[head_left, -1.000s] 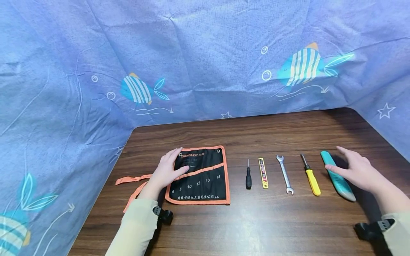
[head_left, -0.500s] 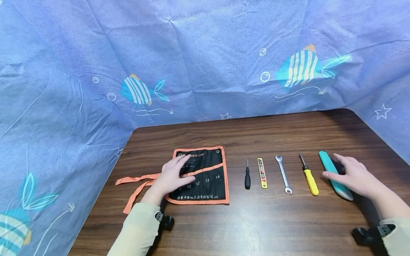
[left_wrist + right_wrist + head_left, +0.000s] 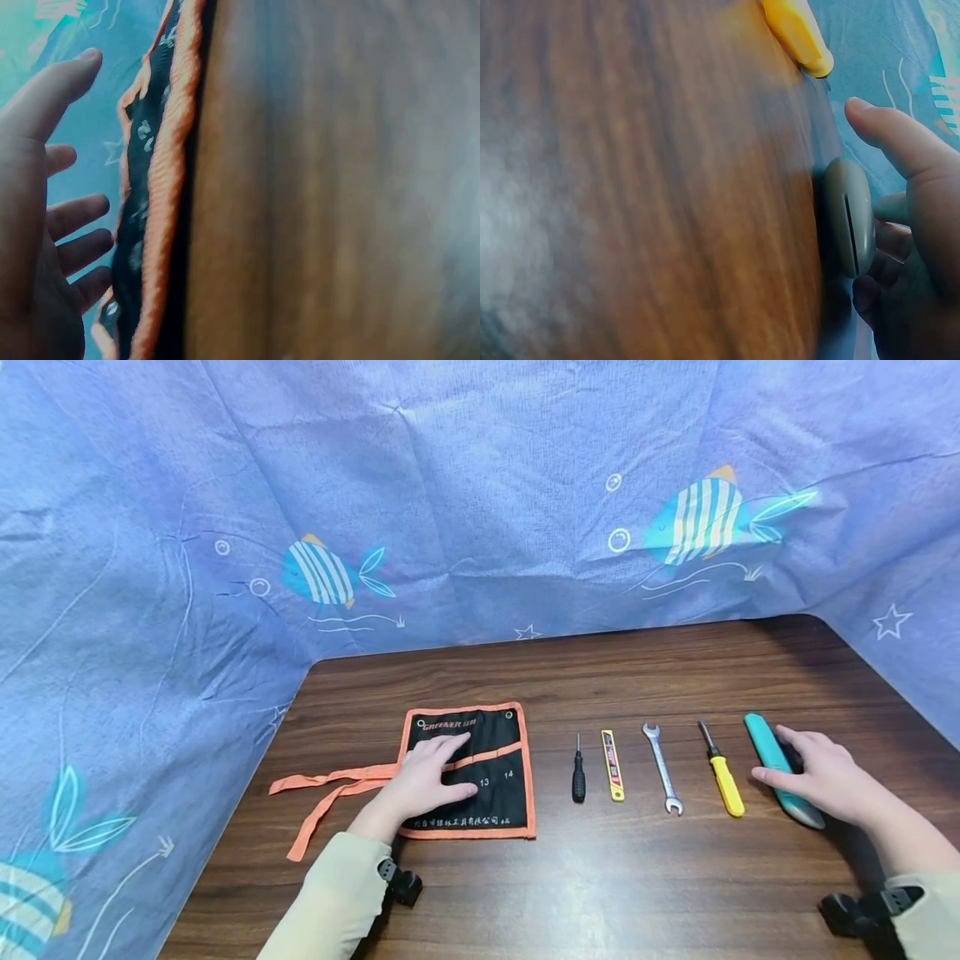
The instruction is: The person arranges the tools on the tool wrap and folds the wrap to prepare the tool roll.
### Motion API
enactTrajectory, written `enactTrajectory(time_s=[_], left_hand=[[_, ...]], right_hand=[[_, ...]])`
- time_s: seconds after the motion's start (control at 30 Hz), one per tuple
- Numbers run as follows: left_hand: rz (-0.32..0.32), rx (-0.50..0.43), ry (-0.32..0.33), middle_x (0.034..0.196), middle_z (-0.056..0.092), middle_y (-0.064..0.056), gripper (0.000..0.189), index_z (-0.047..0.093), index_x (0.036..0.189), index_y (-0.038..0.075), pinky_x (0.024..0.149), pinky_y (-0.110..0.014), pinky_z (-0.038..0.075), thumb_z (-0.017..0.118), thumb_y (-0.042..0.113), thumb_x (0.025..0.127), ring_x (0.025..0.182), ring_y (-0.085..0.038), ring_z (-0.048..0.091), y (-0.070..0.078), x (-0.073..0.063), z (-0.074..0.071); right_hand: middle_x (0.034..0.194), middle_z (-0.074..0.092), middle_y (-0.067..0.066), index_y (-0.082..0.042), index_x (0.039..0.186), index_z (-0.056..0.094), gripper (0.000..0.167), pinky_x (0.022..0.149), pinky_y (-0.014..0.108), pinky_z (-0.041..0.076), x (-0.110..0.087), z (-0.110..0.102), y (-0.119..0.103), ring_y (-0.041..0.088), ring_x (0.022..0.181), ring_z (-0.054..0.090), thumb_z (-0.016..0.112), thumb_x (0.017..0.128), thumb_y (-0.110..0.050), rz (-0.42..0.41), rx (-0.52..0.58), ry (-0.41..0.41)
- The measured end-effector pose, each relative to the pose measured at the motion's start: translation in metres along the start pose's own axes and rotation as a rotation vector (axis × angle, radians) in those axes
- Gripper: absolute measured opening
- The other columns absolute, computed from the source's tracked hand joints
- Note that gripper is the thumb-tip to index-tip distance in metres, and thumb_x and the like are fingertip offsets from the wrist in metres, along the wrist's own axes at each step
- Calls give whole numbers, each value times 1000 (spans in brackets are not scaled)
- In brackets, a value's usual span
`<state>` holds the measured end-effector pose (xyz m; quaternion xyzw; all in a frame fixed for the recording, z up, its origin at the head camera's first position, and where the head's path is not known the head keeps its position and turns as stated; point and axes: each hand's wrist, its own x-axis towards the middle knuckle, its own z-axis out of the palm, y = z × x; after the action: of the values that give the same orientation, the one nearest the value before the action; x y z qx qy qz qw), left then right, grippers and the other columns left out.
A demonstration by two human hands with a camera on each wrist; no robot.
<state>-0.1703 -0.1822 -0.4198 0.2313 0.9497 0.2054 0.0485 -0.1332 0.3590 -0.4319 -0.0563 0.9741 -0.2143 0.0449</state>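
My left hand [image 3: 431, 781] is over the black tool pouch [image 3: 498, 810] with orange trim, fingers loosely spread and nothing in them. In the left wrist view, the pouch [image 3: 135, 202] appears edge-on beside the fingers; whether they touch it I cannot tell. My right hand [image 3: 825, 772] hovers at a teal tool [image 3: 767, 742] with a grey end, thumb on its left side and fingers toward its right. The right wrist view shows that grey slotted end [image 3: 849, 217] close to the fingers, with the thumb apart from it. The fingers partly cover the teal tool.
Between the hands lie a black-handled screwdriver [image 3: 578, 777], a flat yellow strip with a printed label [image 3: 613, 766], an open-ended wrench [image 3: 663, 768] and a yellow-handled screwdriver [image 3: 726, 783]. Orange ties [image 3: 318, 814] trail left of the pouch. A blue fish-print cloth [image 3: 465, 502] borders the brown table [image 3: 600, 877].
My left hand has slid rightward and toward me across the pouch, baring its top left corner. The right hand has shifted slightly nearer and lower over the teal tool.
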Motion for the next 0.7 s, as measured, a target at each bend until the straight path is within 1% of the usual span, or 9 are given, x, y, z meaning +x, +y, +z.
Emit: enactTrajectory(time_s=[0.2,0.3,0.47,0.7], left_hand=[[-29,37,-38,141,38,-8,85,34,146,22,101,-52,26,69,56,76,128,-29,32,0,2,8],[-38,44,-36,142,37,-8,84,36,145,23,100,-53,26,69,56,75,127,-30,31,-1,2,10],[-34,60,-30,142,36,-7,80,41,143,24,100,-53,26,68,57,75,127,-30,31,-4,2,12],[-42,43,-32,143,35,-7,79,42,142,24,99,-53,27,67,57,75,126,-30,30,-4,2,13]], right_hand=[[123,29,46,23,135,22,95,82,68,27,-1,1,2,60,110,28,61,86,-49,19,4,-3],[123,29,46,23,135,22,95,82,68,26,-1,3,2,60,110,28,60,86,-49,20,9,3],[123,30,46,23,135,22,94,83,68,24,0,4,3,59,111,28,61,87,-49,12,11,15],[122,30,46,23,134,22,93,83,68,25,-1,4,2,59,110,28,61,87,-46,7,13,24]])
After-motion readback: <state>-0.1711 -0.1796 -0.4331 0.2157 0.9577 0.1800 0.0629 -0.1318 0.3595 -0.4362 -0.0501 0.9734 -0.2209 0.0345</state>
